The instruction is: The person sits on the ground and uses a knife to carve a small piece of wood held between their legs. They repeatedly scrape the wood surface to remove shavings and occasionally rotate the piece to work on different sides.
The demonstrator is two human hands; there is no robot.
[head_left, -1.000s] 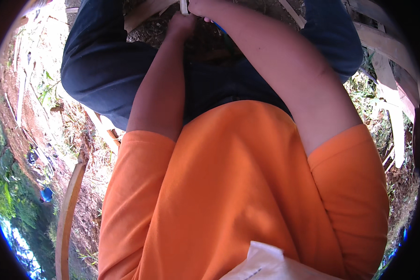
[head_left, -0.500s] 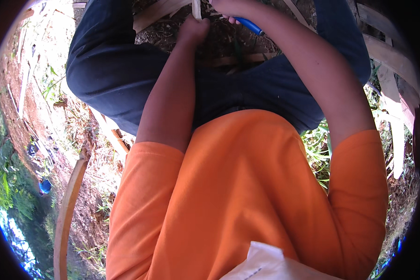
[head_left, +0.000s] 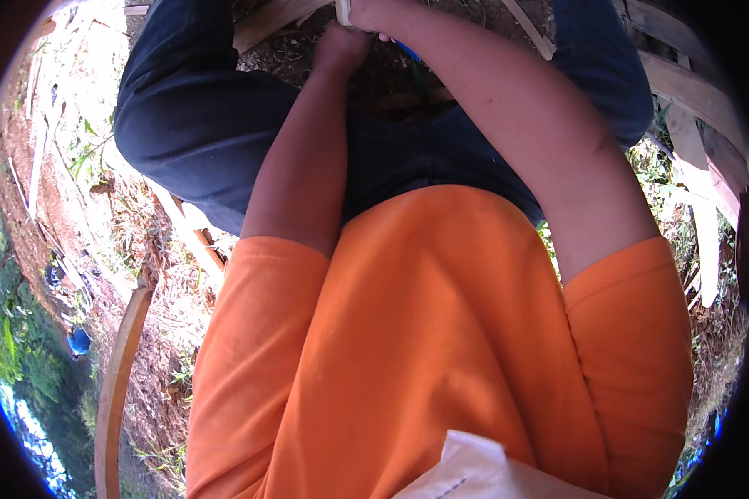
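Note:
At the top edge, between my bent knees, my left hand (head_left: 341,46) is closed around the lower end of a pale wood strip (head_left: 343,12). My right hand (head_left: 373,15) is right beside it, its fingers curled round a blue handle (head_left: 409,52). Only a short piece of that handle shows below my wrist; the front of the tool is out of sight, so its kind cannot be told. My right forearm crosses over toward the left hand, and the two hands look close to touching.
A wider plank (head_left: 275,22) lies on the dirt by my left knee. Boards (head_left: 682,87) are stacked at the right. A long curved timber (head_left: 123,382) rests at the left, over dry grass and red soil. Something blue (head_left: 78,342) is far off left.
My right hand has moved left, up to the left hand and wood strip. The blue handle went with it and is now mostly covered. My left hand has barely shifted.

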